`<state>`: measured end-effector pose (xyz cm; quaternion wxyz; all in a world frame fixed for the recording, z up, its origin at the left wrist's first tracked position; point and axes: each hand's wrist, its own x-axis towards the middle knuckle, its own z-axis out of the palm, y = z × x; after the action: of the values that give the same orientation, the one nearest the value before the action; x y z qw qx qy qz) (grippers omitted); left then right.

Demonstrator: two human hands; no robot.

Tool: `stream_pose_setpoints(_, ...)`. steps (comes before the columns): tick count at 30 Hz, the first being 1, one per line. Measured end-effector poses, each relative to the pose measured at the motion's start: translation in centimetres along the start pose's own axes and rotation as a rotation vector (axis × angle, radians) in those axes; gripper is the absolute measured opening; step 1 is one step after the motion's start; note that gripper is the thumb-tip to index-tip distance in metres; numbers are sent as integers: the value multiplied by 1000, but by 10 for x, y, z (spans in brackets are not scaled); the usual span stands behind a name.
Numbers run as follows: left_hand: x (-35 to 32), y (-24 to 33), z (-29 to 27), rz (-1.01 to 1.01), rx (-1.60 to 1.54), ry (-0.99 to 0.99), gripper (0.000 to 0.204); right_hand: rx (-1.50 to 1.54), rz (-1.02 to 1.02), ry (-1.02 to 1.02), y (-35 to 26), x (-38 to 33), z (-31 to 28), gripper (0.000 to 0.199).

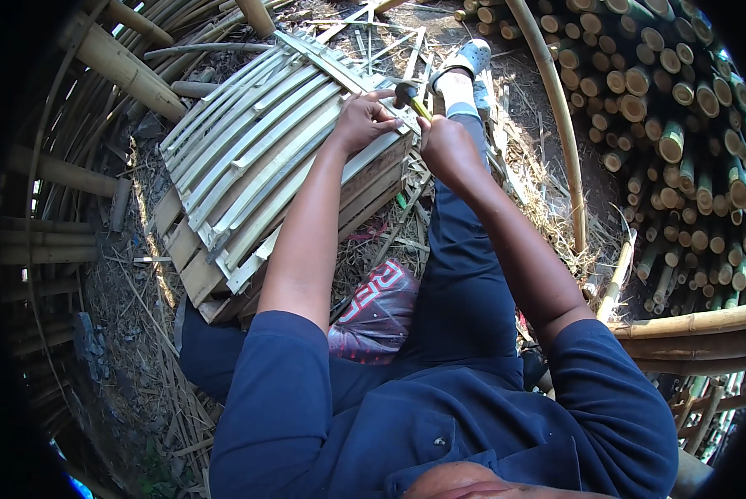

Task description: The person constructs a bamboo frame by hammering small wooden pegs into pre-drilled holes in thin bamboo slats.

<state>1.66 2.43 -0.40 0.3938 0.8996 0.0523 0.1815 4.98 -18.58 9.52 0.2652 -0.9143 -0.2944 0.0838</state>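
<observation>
My right hand point(449, 150) is closed around the yellow handle of a hammer point(405, 91), whose dark head is over the right end of a slatted bamboo panel point(265, 154). Close to the hammer head, my left hand point(364, 121) has its fingers bent together at the panel's edge strip; whatever they pinch is too small to make out. Pale split slats run side by side across the panel. Beneath it are stacked wooden boards point(373, 187), partly hidden by the slats and my left forearm.
My outstretched leg point(460, 241) ends in a grey clog point(473, 56). Between my legs lies a dark printed cloth or bag point(381, 312). Cut bamboo poles point(672, 141) are piled at right, a curved pole point(560, 116) standing before them. Bamboo poles point(127, 71) line the left.
</observation>
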Motion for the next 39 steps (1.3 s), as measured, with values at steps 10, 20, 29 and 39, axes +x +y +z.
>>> stream_pose_setpoints(10, -2, -6, -1, 27, -22, 25, 28, 34, -27, -55, 3, 6, 8, 48)
stream_pose_setpoints(20, -5, -7, 0, -31, -6, 50, 28, 65, 35, 54, -16, -7, -5, 42)
stream_pose_setpoints(29, 3, 0, -4, -15, -71, 17, 31, -64, -30, -128, -3, 3, 6, 42)
stream_pose_setpoints(39, -6, 2, -3, -34, 40, -1, 28, 23, -9, -10, -1, 1, 11, 43)
